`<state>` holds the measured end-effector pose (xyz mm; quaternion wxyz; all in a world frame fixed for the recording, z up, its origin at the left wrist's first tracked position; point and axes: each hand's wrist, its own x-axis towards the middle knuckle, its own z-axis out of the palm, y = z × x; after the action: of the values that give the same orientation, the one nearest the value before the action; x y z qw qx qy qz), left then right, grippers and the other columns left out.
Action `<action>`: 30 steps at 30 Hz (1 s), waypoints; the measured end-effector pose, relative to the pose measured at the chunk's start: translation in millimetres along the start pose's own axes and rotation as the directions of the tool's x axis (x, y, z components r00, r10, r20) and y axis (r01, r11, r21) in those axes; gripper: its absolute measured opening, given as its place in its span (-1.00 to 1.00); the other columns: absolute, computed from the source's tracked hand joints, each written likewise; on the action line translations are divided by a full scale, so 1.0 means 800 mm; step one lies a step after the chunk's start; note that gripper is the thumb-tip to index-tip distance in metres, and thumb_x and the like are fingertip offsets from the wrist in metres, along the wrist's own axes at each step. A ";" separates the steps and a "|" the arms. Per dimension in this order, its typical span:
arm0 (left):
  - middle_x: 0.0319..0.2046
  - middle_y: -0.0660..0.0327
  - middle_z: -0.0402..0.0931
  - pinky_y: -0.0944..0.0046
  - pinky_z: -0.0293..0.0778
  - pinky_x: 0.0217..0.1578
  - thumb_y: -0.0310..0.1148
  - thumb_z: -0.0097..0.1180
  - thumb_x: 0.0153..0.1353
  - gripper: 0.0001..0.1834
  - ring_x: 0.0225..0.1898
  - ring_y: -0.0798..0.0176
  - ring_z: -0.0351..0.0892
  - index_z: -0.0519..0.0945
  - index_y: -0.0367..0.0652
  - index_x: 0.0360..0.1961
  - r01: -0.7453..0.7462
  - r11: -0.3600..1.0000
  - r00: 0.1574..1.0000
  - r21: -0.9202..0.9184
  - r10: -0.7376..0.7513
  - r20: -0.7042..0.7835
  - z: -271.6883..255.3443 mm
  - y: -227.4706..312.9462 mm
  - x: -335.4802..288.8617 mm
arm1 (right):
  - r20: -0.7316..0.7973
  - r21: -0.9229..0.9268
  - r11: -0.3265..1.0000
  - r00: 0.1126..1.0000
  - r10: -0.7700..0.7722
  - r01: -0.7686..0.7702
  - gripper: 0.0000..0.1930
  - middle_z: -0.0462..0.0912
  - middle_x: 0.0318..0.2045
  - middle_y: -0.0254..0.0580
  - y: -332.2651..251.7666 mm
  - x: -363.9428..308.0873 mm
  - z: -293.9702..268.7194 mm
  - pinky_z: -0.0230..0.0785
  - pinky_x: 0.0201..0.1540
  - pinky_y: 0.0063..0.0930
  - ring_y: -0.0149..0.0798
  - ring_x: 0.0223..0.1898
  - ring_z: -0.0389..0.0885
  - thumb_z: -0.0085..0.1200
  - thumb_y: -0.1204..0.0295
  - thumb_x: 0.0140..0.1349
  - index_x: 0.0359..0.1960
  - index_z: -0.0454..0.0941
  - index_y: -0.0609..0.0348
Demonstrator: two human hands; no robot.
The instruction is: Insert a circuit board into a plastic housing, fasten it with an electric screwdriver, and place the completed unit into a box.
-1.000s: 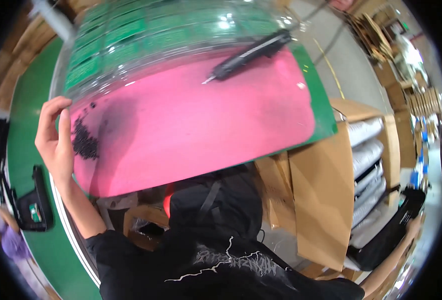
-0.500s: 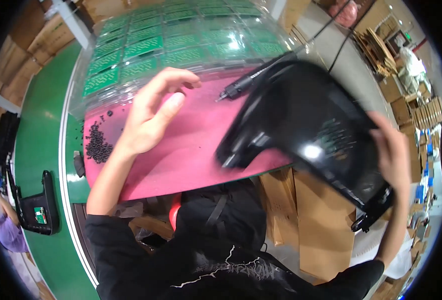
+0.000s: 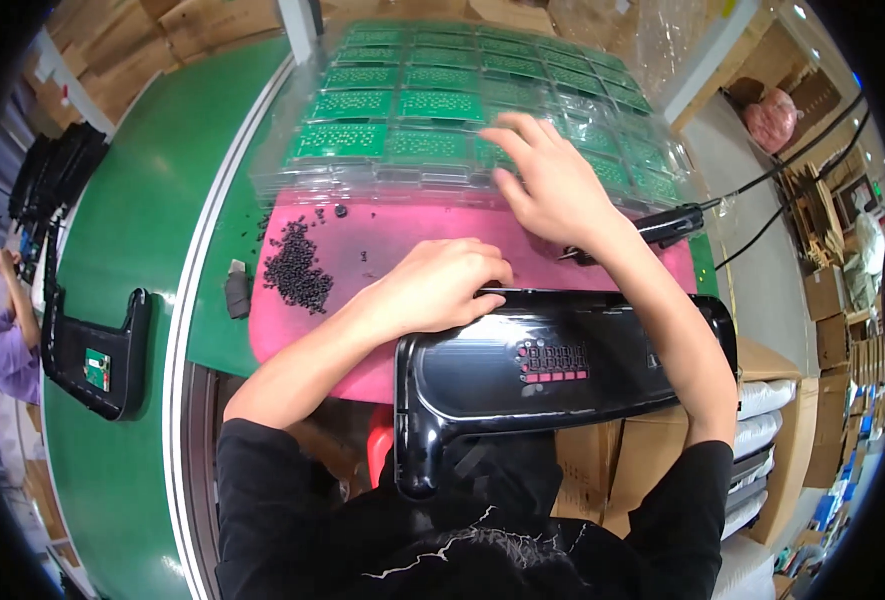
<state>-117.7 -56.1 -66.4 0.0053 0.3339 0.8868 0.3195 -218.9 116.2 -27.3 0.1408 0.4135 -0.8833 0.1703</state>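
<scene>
A glossy black plastic housing [image 3: 472,365] lies with its hollow side up across the front edge of the pink mat [image 3: 392,220]. Its left part bends towards me, and pink shows through a grid of small openings in its middle. My left hand [image 3: 442,285] is closed over the housing's far edge, fingertips partly hidden. Beyond it, my right hand [image 3: 552,185] reaches to the near side of a clear plastic tray [image 3: 362,177], fingers apart and nothing visible in them. Rows of green circuit boards [image 3: 440,106] fill the tray. My right forearm crosses above the housing.
Small black screws [image 3: 300,272] lie heaped on the mat's left. A black electric screwdriver [image 3: 667,228] with a cable rests at the right. Another housing [image 3: 97,345] with a board sits on the green bench [image 3: 112,230], where a person in a purple top [image 3: 7,335] works.
The housing has been turned over and set down across the mat's front edge. My left hand has come down onto it. My right hand has left it for the tray, and the view has shifted.
</scene>
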 end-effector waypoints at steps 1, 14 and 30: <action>-0.23 0.10 0.62 0.02 0.50 -0.06 -0.29 0.26 0.15 -0.74 -0.08 -0.02 0.59 0.65 -0.22 -0.20 -0.010 1.000 1.000 0.016 0.010 0.015 -0.001 -0.001 0.001 | -0.001 0.002 1.000 1.000 -0.004 0.004 -0.68 0.45 0.19 -0.04 0.005 0.013 0.019 0.34 0.20 -0.05 0.04 0.24 0.39 0.01 0.37 0.27 0.05 0.56 0.08; -0.26 0.16 0.59 0.11 0.51 -0.11 -0.33 0.34 0.09 -0.77 -0.16 0.05 0.57 0.69 -0.16 -0.22 -0.137 0.989 0.925 0.051 0.146 -0.351 -0.010 -0.024 0.000 | -0.195 -0.194 0.977 0.972 -0.131 0.093 -0.53 0.42 0.27 -0.02 0.014 0.047 0.046 0.11 0.36 -0.02 0.00 0.33 0.30 0.01 0.49 0.22 0.20 0.41 0.33; -0.13 0.08 0.61 0.02 0.50 0.00 -0.34 0.50 -0.28 -0.31 -0.05 -0.05 0.54 0.64 -0.28 0.01 -0.280 0.899 0.798 0.336 0.413 -0.440 -0.045 0.008 -0.007 | -0.250 0.287 0.935 0.926 0.282 -0.207 -0.88 0.71 -0.29 -0.10 -0.057 -0.124 -0.082 0.51 -0.13 -0.50 -0.23 -0.31 0.72 0.09 0.60 0.30 -0.16 0.57 0.31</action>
<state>-117.7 -76.5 -35.3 -0.3263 0.3950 0.8138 0.2742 -115.1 183.8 2.1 0.1907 0.2848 -0.8689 0.3571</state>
